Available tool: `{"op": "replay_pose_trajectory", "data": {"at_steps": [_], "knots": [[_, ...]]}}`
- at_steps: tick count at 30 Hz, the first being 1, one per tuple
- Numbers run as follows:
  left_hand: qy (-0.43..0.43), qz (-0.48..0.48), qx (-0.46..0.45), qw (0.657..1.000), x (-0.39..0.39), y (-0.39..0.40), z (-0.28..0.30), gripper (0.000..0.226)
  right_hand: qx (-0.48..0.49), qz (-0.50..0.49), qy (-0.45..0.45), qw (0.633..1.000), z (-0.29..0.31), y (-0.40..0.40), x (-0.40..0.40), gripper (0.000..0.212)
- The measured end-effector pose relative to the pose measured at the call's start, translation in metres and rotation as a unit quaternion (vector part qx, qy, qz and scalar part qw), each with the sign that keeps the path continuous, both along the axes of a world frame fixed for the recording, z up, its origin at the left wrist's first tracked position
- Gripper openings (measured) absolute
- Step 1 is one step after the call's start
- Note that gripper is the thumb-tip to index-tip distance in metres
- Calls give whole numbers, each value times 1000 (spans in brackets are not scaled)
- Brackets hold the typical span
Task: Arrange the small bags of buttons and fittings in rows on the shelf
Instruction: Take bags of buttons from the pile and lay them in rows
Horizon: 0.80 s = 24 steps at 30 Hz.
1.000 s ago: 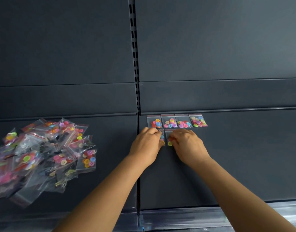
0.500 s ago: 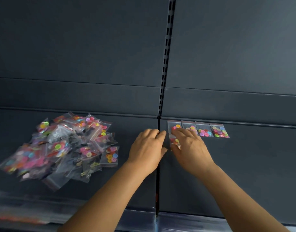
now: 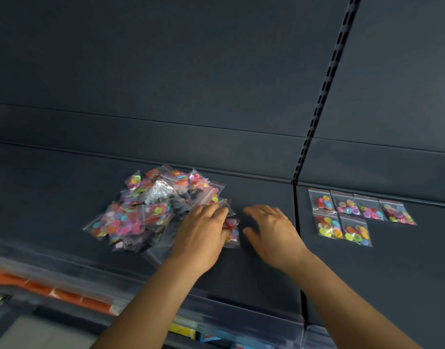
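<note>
A loose pile of small clear bags [image 3: 151, 210] filled with coloured buttons lies on the dark shelf [image 3: 266, 268], left of centre. My left hand [image 3: 203, 233] rests on the pile's right edge, its fingers lying over a clear bag [image 3: 229, 205] and its thumb beside a button bag [image 3: 233, 231]. My right hand [image 3: 271, 230] hovers just right of the pile, fingers spread and holding nothing. On the right shelf section lie the arranged bags [image 3: 347, 215]: a back row of several side by side and two more in a second row in front.
A slotted upright [image 3: 317, 117] splits the dark back panel, and a seam [image 3: 295, 222] divides the shelf below it. A clear plastic strip [image 3: 216, 311] runs along the shelf's front edge. Orange labels [image 3: 65, 295] show below at the left.
Both hands left the arranged bags on the right and moved left to the pile. The camera view swung left too. The second row now shows two bags uncovered.
</note>
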<state>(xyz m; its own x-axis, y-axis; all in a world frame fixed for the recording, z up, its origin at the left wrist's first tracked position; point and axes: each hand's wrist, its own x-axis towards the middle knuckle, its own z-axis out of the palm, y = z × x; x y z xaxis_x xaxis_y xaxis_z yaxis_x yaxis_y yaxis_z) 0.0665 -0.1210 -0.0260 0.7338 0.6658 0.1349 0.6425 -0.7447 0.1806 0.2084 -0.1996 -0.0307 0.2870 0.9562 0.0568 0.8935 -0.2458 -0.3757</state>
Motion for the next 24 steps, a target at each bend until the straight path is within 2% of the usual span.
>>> {"op": "replay_pose_trajectory", "data": {"at_steps": [7,10,14,19,24], "knots": [[12,-38,-1,999,-16,5,-14,43,-55,-57,35,996,-16,17,-18,60],[-14,-41,-9,999,-19,5,-19,42,-35,-79,64,994,-17,23,-23,45],[-59,-36,-40,997,-20,10,-25,44,-9,-104,138,985,-15,27,-29,11],[-188,6,-126,974,-25,11,-20,52,60,-151,281,946,-3,23,-30,15],[-262,50,-216,939,-29,15,-19,49,89,-160,438,880,3,27,-39,20]]}}
